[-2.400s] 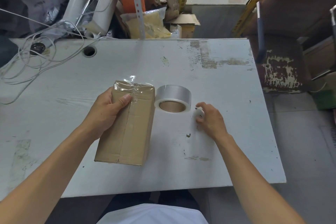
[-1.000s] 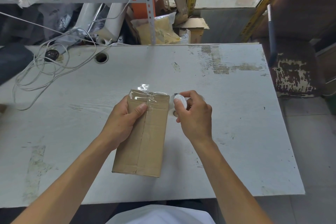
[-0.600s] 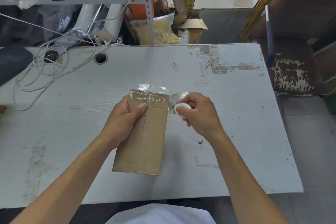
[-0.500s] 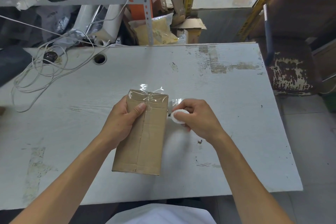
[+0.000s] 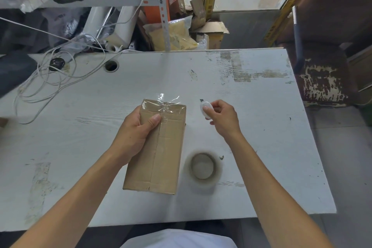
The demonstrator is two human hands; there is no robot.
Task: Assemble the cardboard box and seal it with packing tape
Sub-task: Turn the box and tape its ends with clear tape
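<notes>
Both hands are busy over the white, scuffed worktop (image 5: 251, 127). His left hand (image 5: 133, 133) grips the far end of the cardboard box (image 5: 161, 151), fingers wrapped round its left edge and thumb pressed flat on top beside the centre seam. That box is long, plain brown and matte, lying flat, with glossy clear tape crinkled over its far end and loose shiny ends sticking up. His right hand (image 5: 222, 119), lifted just right of the box, pinches a small white oval cutter (image 5: 205, 109) between thumb and curled fingers, a dark tip at its far end. Close to the box's near right corner sits the packing tape (image 5: 203, 167), blurred.
</notes>
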